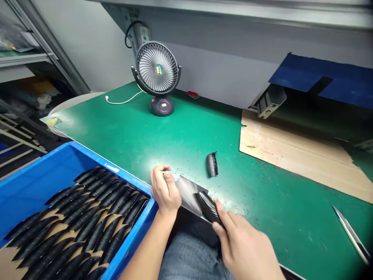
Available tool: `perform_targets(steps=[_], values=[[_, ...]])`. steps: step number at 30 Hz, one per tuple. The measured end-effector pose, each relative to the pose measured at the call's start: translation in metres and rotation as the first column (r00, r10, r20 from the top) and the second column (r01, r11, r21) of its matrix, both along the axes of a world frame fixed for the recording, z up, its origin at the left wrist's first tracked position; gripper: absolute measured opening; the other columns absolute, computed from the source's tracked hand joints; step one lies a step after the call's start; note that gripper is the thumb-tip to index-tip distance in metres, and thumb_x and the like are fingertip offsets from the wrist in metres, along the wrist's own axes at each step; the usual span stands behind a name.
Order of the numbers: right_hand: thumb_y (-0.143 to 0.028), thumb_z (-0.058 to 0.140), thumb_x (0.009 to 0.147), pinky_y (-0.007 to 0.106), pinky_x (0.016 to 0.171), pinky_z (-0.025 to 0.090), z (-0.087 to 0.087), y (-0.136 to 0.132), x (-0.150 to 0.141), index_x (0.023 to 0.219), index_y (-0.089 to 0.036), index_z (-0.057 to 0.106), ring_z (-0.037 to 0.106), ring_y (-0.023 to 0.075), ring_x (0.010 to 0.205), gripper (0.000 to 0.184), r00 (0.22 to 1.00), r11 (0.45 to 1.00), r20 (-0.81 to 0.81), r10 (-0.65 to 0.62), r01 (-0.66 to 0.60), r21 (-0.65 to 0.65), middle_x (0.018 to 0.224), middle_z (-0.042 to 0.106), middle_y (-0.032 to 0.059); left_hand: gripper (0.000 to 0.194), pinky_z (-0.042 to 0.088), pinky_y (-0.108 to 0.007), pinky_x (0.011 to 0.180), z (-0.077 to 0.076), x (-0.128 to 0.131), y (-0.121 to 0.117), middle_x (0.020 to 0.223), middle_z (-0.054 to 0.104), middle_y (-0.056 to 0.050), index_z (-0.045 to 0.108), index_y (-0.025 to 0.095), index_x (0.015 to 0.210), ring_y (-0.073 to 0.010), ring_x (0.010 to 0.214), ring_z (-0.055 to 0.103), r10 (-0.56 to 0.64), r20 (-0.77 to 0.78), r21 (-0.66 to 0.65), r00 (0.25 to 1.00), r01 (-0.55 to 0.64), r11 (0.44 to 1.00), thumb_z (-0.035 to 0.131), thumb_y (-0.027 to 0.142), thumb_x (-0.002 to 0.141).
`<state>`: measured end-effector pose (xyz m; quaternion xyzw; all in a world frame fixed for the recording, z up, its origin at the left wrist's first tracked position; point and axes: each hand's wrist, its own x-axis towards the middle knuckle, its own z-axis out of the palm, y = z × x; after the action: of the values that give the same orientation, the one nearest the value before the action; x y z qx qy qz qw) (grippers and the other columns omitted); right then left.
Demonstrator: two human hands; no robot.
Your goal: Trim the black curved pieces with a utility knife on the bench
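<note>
Black parts (pixel 78 221) fill a blue crate (pixel 87 153); left hand (pixel 165 188) grips sheet (pixel 189 194), right hand (pixel 241 245) another.

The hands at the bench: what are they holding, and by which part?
The right hand grips a black ribbed plastic part by its lower end; the left hand seems to pinch the edge of a grey sheet.

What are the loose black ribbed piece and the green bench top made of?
The loose black ribbed piece looks like moulded matte plastic, given its even ribs and dull surface. The green bench top looks like smooth rubber or vinyl matting, with a soft glare.
</note>
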<state>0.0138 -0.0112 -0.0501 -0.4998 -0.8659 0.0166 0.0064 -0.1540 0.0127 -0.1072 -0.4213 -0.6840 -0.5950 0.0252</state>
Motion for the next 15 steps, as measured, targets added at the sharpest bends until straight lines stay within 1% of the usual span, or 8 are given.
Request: perform_targets(steps=[4, 6, 8, 9, 12, 13, 15], values=[[-0.027, 0.047, 0.094, 0.029, 0.051, 0.041, 0.000, 0.000, -0.002, 0.136, -0.019, 0.045, 0.064, 0.0230, 0.080, 0.043, 1.000, 1.000, 0.022, -0.008, 0.008, 0.002, 0.086, 0.065, 0.0043, 0.026, 0.038, -0.036, 0.084, 0.001, 0.000, 0.000, 0.093, 0.056, -0.008, 0.051, 0.018, 0.096, -0.0230, 0.092, 0.051, 0.008, 0.004, -0.015, 1.000, -0.008, 1.000, 0.029, 0.032, 0.097], [-0.027, 0.047, 0.093, 0.029, 0.050, 0.041, 0.000, 0.000, 0.001, 0.135, -0.019, 0.045, 0.064, 0.0220, 0.076, 0.042, 1.000, 1.000, 0.005, 0.021, -0.021, 0.016, 0.084, 0.065, 0.0035, 0.026, 0.038, -0.036, 0.083, 0.001, 0.001, 0.000, 0.093, 0.056, -0.008, 0.052, 0.018, 0.096, -0.0228, 0.092, 0.052, 0.006, 0.006, -0.025, 1.000, -0.006, 1.000, 0.029, 0.033, 0.097], [-0.025, 0.044, 0.093, 0.028, 0.047, 0.038, 0.000, 0.001, 0.001, 0.136, -0.017, 0.043, 0.064, 0.0204, 0.069, 0.043, 0.998, 0.997, -0.016, 0.060, -0.059, 0.057, 0.080, 0.064, 0.0032, 0.027, 0.039, -0.036, 0.083, 0.001, 0.001, -0.001, 0.093, 0.056, -0.008, 0.052, 0.019, 0.097, -0.0224, 0.091, 0.052, 0.009, 0.010, -0.027, 1.000, -0.009, 1.000, 0.029, 0.033, 0.097], [-0.024, 0.043, 0.094, 0.028, 0.046, 0.037, 0.000, 0.002, 0.000, 0.135, -0.017, 0.043, 0.063, 0.0202, 0.067, 0.042, 0.999, 0.996, -0.017, 0.046, -0.045, 0.075, 0.079, 0.064, 0.0033, 0.027, 0.039, -0.036, 0.083, 0.001, 0.001, -0.001, 0.093, 0.056, -0.008, 0.051, 0.019, 0.097, -0.0222, 0.091, 0.052, 0.013, 0.012, -0.027, 1.000, -0.013, 1.000, 0.029, 0.033, 0.098], [-0.024, 0.049, 0.092, 0.027, 0.047, 0.036, 0.000, 0.004, -0.005, 0.130, -0.021, 0.048, 0.065, 0.0215, 0.072, 0.039, 1.000, 1.000, -0.002, 0.000, 0.000, 0.016, 0.081, 0.065, 0.0033, 0.027, 0.039, -0.036, 0.084, 0.000, 0.001, 0.000, 0.093, 0.056, -0.008, 0.051, 0.019, 0.096, -0.0223, 0.092, 0.052, 0.019, 0.009, -0.032, 1.000, -0.019, 0.999, 0.028, 0.033, 0.098], [-0.025, 0.050, 0.091, 0.027, 0.047, 0.036, -0.001, 0.002, -0.003, 0.130, -0.021, 0.049, 0.065, 0.0214, 0.072, 0.039, 1.000, 1.000, -0.007, 0.008, -0.008, 0.011, 0.081, 0.065, 0.0030, 0.027, 0.039, -0.036, 0.084, 0.000, 0.001, 0.000, 0.093, 0.056, -0.008, 0.052, 0.019, 0.096, -0.0224, 0.092, 0.052, 0.019, 0.007, -0.035, 1.000, -0.018, 0.999, 0.028, 0.033, 0.098], [-0.025, 0.048, 0.091, 0.026, 0.046, 0.035, -0.005, -0.007, 0.011, 0.133, -0.022, 0.046, 0.063, 0.0204, 0.068, 0.042, 0.999, 0.998, -0.031, 0.028, -0.027, 0.050, 0.077, 0.064, 0.0029, 0.028, 0.040, -0.036, 0.084, 0.000, 0.001, 0.000, 0.093, 0.056, -0.008, 0.052, 0.019, 0.096, -0.0223, 0.091, 0.053, 0.012, 0.006, -0.035, 1.000, -0.012, 0.999, 0.029, 0.034, 0.097]])
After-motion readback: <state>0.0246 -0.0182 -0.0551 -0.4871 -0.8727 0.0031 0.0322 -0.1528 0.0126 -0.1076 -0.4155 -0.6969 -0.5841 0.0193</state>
